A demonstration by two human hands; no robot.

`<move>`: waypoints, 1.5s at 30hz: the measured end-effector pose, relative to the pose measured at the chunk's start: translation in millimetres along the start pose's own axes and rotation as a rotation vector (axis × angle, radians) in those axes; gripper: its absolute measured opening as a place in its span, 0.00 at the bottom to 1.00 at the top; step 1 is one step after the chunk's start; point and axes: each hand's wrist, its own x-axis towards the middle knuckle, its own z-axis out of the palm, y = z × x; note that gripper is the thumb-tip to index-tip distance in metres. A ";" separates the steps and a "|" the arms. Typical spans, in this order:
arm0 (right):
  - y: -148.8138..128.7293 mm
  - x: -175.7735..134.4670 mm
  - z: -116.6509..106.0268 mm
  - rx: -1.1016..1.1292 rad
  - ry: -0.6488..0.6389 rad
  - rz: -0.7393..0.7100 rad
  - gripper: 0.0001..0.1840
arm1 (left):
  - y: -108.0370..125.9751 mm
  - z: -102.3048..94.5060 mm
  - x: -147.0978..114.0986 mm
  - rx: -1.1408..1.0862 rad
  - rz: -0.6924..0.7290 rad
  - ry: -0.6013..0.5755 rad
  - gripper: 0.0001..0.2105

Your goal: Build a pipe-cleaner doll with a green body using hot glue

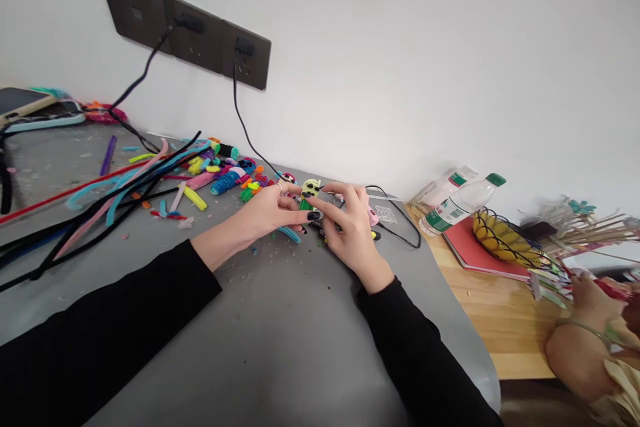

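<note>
A small fuzzy figure (311, 187), pale yellow with black marks and green below, is held up over the grey table; it looks made of pipe cleaners. My left hand (265, 210) reaches in from the left, thumb and fingers closed around the figure's lower part, which they partly hide. From the right, my right hand (353, 230) pinches the same figure, a fingertip with a dark nail pressed on its front. Just behind the hands lie small pieces, among them a pink one (373, 216) and a red-and-black one (287, 177).
Loose pipe cleaners (125, 190) and several colourful fuzzy figures (227, 180) lie to the left. Black cables run from the wall sockets (190, 30). On the wooden table at right are water bottles (463, 203), a yellow-filled basket (505, 240) and another person's hand (595, 297).
</note>
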 end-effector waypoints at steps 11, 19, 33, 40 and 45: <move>-1.6 1.6 -1.5 0.025 0.092 -0.007 0.30 | 0.8 0.4 0.0 0.015 0.001 0.004 0.33; 0.2 1.2 -0.7 0.013 0.072 -0.008 0.29 | 1.4 0.8 -1.4 0.031 -0.016 0.001 0.34; 0.6 0.1 0.0 0.033 0.065 -0.003 0.33 | 2.0 1.5 -1.2 0.036 -0.019 0.014 0.34; -1.6 1.9 -1.0 0.015 0.007 -0.014 0.27 | 0.7 -0.1 -0.9 0.065 -0.023 0.004 0.33; -0.8 1.9 -1.1 0.007 0.014 -0.011 0.25 | -1.2 -0.7 -0.5 0.044 -0.020 -0.007 0.35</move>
